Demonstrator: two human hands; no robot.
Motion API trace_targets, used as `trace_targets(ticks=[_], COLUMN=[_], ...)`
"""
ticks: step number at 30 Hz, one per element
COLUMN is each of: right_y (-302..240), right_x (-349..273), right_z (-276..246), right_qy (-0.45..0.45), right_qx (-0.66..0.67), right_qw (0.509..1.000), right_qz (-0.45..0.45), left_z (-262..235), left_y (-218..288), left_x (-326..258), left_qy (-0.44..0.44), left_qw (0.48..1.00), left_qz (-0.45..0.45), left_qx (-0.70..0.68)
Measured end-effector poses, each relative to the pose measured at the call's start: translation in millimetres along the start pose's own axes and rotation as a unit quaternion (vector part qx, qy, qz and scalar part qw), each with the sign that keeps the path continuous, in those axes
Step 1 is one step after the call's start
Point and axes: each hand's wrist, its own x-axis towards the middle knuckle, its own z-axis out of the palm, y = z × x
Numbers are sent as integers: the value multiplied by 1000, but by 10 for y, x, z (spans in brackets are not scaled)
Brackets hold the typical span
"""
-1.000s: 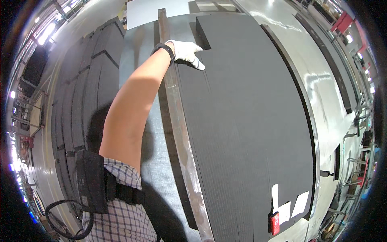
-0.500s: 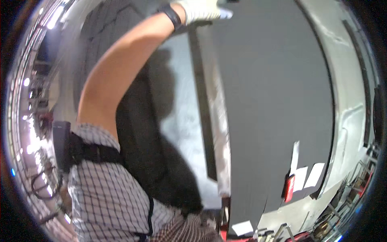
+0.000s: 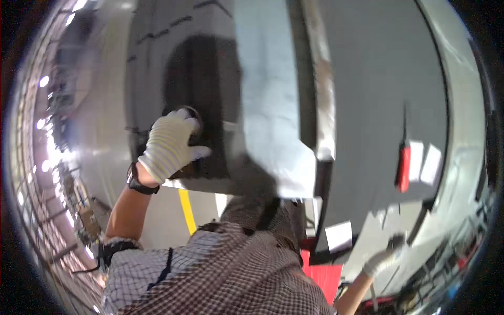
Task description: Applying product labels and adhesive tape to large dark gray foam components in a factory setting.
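Observation:
My left hand (image 3: 169, 143), in a white and yellow striped glove, is over the dark sheet surface (image 3: 220, 105) at left. Its fingers curl round a dark, round-edged thing (image 3: 195, 125), partly hidden by the glove; the thumb points right. Low on the right, my right hand (image 3: 382, 261) is gloved too, small and blurred. A dark lump (image 3: 397, 241) shows at its fingers, too unclear to name. A red-handled tool (image 3: 403, 168) with a thin dark blade lies on the grey panel (image 3: 378, 94), apart from both hands.
Two white paper slips (image 3: 430, 164) lie beside the red-handled tool, and a white label (image 3: 338, 236) sits at the panel's near corner. A pale strip (image 3: 268, 105) and a shiny metal edge (image 3: 324, 94) run between the dark and grey surfaces. A yellow floor line (image 3: 187, 211) shows below.
My left hand has come back from the far edge to the near left and now curls round the dark thing. My right hand has come into view at lower right. The whole view has shifted.

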Motion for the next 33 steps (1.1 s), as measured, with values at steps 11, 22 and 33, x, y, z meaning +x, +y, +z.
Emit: trace_targets(ticks=[11, 22, 33], right_y=[-1034, -532, -534], right_x=[-765, -1367, -1139], right_z=[-187, -773, -646], right_qy=[-410, -514, -381], right_qx=[155, 270, -40], right_qw=[858, 812, 798], right_qz=[-269, -56, -466], left_z=[819, 1604, 1234], left_y=[2070, 3528, 3428], left_x=[-1172, -2018, -1751], left_qy=[-82, -239, 164], left_qw=[683, 127, 766], left_qz=[117, -91, 120], left_qx=[-717, -958, -610])
